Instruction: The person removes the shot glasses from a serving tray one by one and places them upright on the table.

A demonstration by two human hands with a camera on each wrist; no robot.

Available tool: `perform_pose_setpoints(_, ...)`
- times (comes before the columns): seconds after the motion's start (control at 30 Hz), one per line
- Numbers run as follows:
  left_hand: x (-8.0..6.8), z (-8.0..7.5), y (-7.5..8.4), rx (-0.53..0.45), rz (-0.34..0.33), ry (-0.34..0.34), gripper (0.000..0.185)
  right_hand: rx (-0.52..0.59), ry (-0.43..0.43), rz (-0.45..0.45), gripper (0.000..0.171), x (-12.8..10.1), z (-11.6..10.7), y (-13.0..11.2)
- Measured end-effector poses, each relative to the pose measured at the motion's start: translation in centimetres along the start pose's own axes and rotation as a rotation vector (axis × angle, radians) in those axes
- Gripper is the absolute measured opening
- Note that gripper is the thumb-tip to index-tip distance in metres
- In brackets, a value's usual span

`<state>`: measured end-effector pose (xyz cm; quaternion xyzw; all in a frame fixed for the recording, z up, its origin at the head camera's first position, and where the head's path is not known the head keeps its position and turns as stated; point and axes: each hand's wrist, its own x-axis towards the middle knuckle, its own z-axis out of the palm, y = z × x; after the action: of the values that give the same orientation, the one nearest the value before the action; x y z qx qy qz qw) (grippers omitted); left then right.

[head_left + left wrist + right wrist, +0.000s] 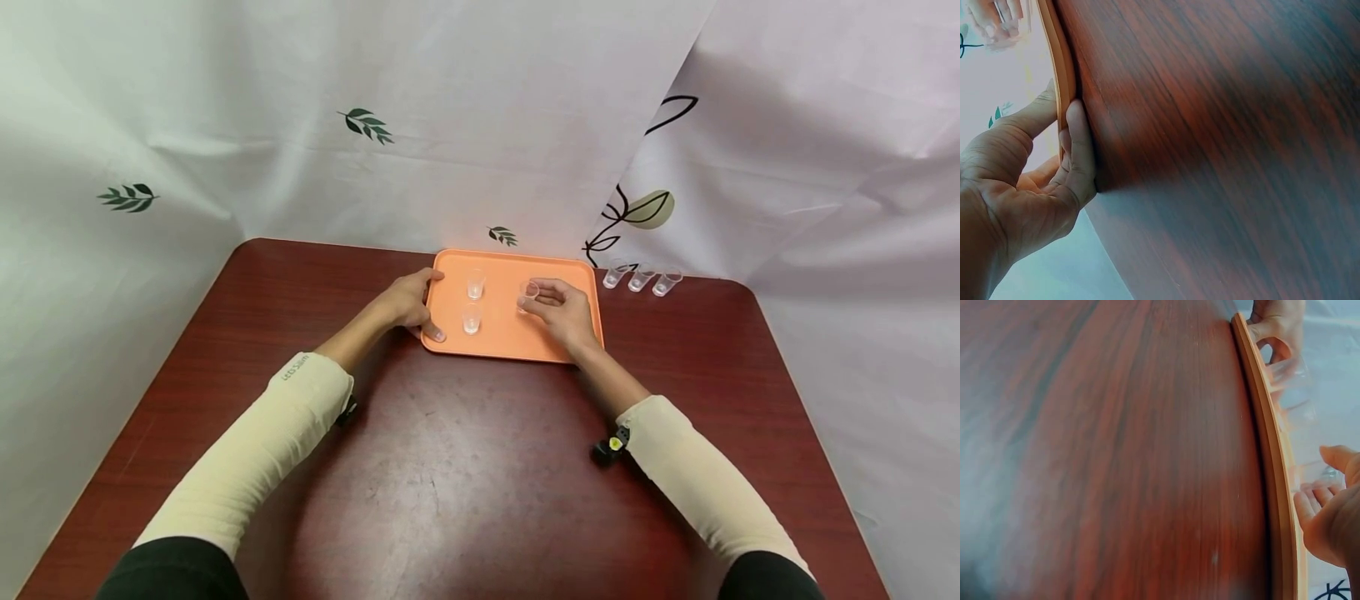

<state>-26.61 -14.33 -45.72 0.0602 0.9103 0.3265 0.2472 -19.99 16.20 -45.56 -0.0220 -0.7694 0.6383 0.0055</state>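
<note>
Clear cup (528,292) pinched betw. right hand (564,312) fingers (542,293), over tray (510,340).

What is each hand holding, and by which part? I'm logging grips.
The left hand grips the tray by its left edge; the right hand pinches a cup near its rim.

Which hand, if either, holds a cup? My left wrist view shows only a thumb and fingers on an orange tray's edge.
Observer: The right hand pinches a clear cup on the right half of the tray.
Operator: Are other cups on it?
Observer: Two cups stand on its left half, near the left hand.
Operator: Any elsewhere?
Observer: Three more cups stand in a row on the table, beyond the tray's far right corner.
</note>
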Motion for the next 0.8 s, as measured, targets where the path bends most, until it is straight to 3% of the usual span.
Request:
perform_pose_setpoints(0.2, 0.6, 0.0, -0.5, -0.021, -0.004, -0.008, 0.14, 0.008, 0.007, 0.002, 0.048, -0.4, -1.6, 0.0)
perform_pose_setpoints(0.4, -1.6, -0.5, 1.5, 0.008, -0.02, -0.024, 0.135, 0.023, 0.032, -0.006, 0.047, -0.9, -3.3, 0.3)
perform_pose_setpoints(0.47, -1.9, -0.6, 1.6, 0.004, -0.02, -0.021, 0.134, 0.035, 0.044, -0.007, 0.047, -1.0, -3.8, 0.4)
perform_pose_setpoints(0.5, -1.3, -0.5, 0.9, -0.006, -0.001, -0.02, 0.136, 0.037, 0.052, -0.005, 0.047, -1.1, -4.1, 0.5)
perform_pose_setpoints(0.57, -2.2, -0.6, 1.5, -0.018, 0.0, -0.022, 0.134, 0.047, 0.07, 0.0, 0.047, -1.2, -4.7, 0.7)
perform_pose_setpoints(0.8, -3.2, -0.5, 2.5, -0.04, -0.019, -0.026, 0.127, 0.097, 0.136, 0.018, 0.051, -1.5, -6.6, 0.7)
